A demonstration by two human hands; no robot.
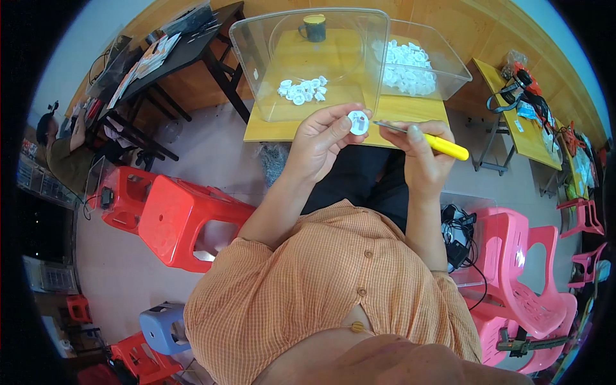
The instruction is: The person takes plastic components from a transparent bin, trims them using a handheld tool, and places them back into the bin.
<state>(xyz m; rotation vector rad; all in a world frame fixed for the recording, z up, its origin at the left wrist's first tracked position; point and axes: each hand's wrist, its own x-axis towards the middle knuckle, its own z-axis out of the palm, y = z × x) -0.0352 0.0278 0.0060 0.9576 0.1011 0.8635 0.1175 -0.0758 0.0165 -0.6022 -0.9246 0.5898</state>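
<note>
My left hand (316, 142) pinches a small round white plastic piece (359, 123) between thumb and fingers. Raised side by side, both hands are above my lap at the table's near edge. In my right hand (426, 162) is a yellow-handled tool (447, 147) with a slim metal blade, gripped like a pen. Its tip points left and stops close to the white piece; whether they touch I cannot tell. Past my left hand, a loose pile of white plastic pieces (300, 92) lies in a clear plastic bin (260, 106).
A second clear bin (443, 38) at the right holds a bigger heap of white pieces (407, 67). Behind the first bin a dark mug (314, 29) stands on the yellow table (256, 133). Red stools (173, 221) are at my left, a pink chair (523, 282) and black cables (457, 237) at my right.
</note>
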